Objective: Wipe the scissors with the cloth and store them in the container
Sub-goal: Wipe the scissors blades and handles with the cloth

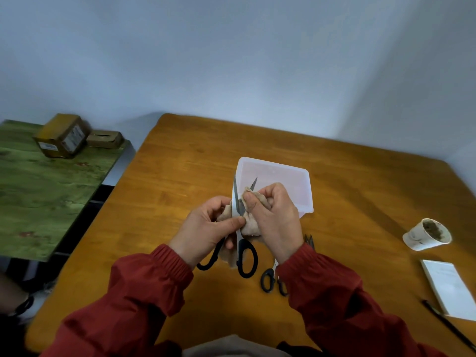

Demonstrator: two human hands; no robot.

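Black-handled scissors (pixel 247 256) are held above the wooden table (pixel 180 176), their blades spread apart and pointing away from me. My left hand (pixel 206 228) grips them near the pivot. My right hand (pixel 273 215) pinches a beige cloth (pixel 251 222) around one blade. A clear plastic container (pixel 296 186) stands open just behind the blade tips. A second pair of black-handled scissors (pixel 270 279) lies on the table under my right wrist, partly hidden by the sleeve.
A stained paper cup (pixel 427 234) lies on its side at the right. A white notepad (pixel 448 289) and a black pen (pixel 448 323) sit near the right edge. A green side table (pixel 38 197) with two brown boxes (pixel 63 135) stands at the left.
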